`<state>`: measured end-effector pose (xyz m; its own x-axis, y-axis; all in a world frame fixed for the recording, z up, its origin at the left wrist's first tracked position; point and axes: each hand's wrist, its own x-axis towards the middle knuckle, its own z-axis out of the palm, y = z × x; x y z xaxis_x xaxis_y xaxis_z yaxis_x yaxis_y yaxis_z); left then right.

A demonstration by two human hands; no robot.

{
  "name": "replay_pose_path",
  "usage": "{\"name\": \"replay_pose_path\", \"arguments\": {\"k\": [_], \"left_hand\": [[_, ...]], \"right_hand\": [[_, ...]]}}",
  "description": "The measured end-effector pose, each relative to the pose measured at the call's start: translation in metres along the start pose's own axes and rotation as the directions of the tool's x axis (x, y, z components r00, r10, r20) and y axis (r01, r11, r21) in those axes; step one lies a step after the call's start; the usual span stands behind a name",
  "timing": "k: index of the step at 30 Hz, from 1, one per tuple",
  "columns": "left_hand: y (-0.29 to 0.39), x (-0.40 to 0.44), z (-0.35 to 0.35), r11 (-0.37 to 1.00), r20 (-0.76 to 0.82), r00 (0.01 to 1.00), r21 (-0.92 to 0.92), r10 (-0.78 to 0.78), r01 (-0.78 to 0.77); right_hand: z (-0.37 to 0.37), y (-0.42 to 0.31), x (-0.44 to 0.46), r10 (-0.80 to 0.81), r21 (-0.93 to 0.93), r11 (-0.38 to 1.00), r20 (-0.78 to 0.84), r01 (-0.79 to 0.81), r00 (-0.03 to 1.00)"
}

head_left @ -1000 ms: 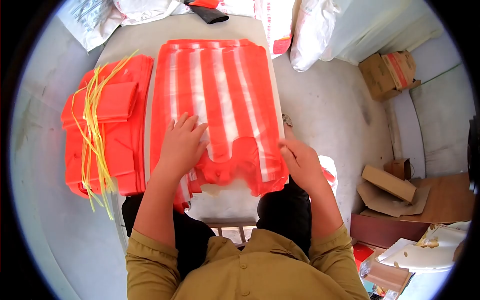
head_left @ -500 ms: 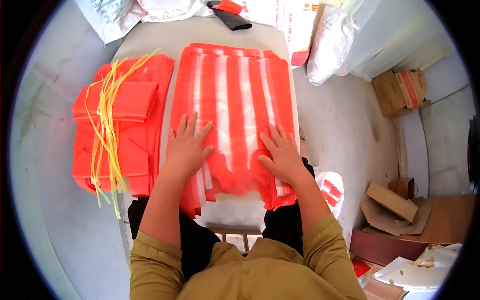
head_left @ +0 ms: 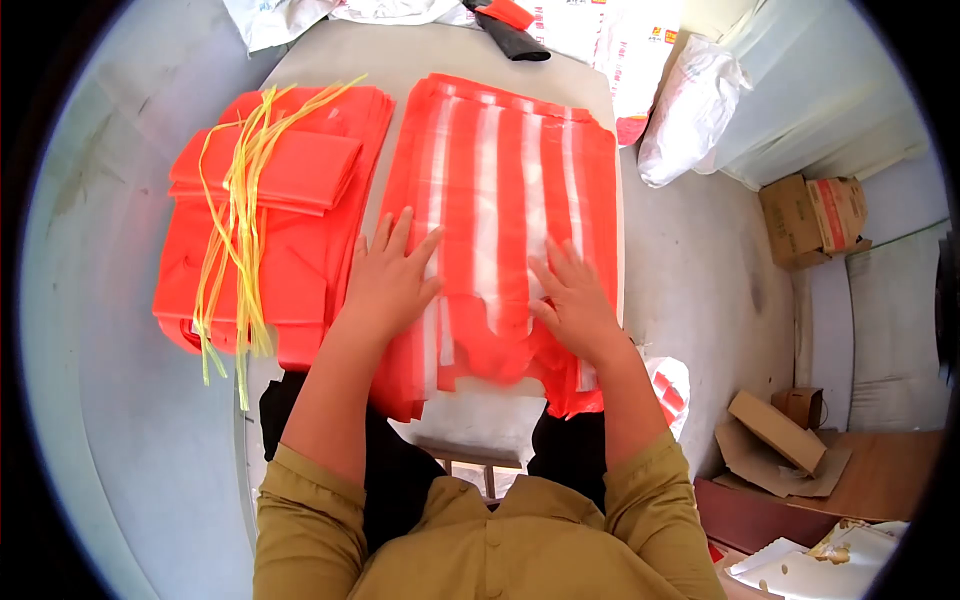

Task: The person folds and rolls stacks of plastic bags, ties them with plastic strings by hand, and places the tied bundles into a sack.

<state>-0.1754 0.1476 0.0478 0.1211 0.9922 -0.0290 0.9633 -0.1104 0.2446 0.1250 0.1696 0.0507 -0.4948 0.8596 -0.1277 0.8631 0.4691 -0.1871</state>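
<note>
A stack of red plastic bags with whitish stripes (head_left: 510,200) lies before me, its near end with cut-out edges hanging over the table edge. My left hand (head_left: 390,275) rests with spread fingers on the stack's left side. On its right side lies my right hand (head_left: 572,300), palm down, fingers apart. Neither hand grips anything. To the left, a pile of folded red bags (head_left: 300,240) carries a bundle of yellow strings (head_left: 245,200).
Behind the stack, the beige table (head_left: 370,50) holds white printed sacks and a black-and-red item (head_left: 512,40). A white sack (head_left: 692,110) stands to the right. Cardboard boxes (head_left: 815,220) and an opened carton (head_left: 775,440) are farther right.
The view has shifted, so the table contents appear farther right. My right hand, earlier partly curled at the stack's right edge, now lies spread on top of it. My left hand stays on the stack.
</note>
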Motion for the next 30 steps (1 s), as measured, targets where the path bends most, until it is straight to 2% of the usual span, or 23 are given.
{"name": "replay_pose_path", "arguments": {"k": [1,4,7,10,13,19,22,25,28,30], "left_hand": [[-0.002,0.0,0.003,1.0,-0.006,1.0,-0.003,0.007,-0.007],[-0.009,0.0,0.006,1.0,-0.03,1.0,-0.009,0.002,-0.002],[-0.01,-0.003,0.007,1.0,-0.037,0.999,-0.018,-0.019,0.019],[-0.015,-0.006,0.003,0.999,-0.05,0.999,-0.037,-0.017,0.016],[-0.017,-0.007,0.0,0.994,-0.065,0.998,-0.104,0.019,-0.026],[-0.008,-0.008,0.0,0.931,-0.165,0.959,-0.251,0.231,-0.267],[0.01,-0.012,0.002,0.882,-0.166,0.936,-0.319,0.309,-0.348],[0.026,-0.011,0.008,0.819,-0.185,0.914,-0.405,0.361,-0.406],[0.04,-0.005,0.015,0.818,-0.212,0.916,-0.413,0.341,-0.4],[0.045,0.002,0.022,0.818,-0.233,0.912,-0.408,0.337,-0.406]], "right_hand": [[0.008,0.0,0.001,-0.012,0.01,1.0,0.045,0.011,0.999],[0.013,-0.004,0.002,-0.017,0.079,0.996,-0.168,0.031,0.986],[-0.001,-0.017,-0.012,-0.042,0.238,0.963,-0.337,0.128,0.941],[-0.002,-0.035,-0.03,-0.108,0.367,0.908,-0.266,0.204,0.958],[0.004,-0.048,-0.03,-0.164,0.317,0.917,-0.253,0.242,0.953],[0.011,-0.051,-0.024,-0.065,0.334,0.928,-0.295,0.166,0.953],[0.014,-0.052,-0.021,0.132,0.564,0.824,-0.272,0.047,0.953],[0.013,-0.051,-0.016,0.363,0.863,0.503,-0.148,-0.059,0.92],[0.008,-0.048,-0.013,0.357,0.876,0.472,-0.089,-0.098,0.93],[0.01,-0.044,-0.012,0.277,0.843,0.537,-0.166,-0.01,0.946]]}}
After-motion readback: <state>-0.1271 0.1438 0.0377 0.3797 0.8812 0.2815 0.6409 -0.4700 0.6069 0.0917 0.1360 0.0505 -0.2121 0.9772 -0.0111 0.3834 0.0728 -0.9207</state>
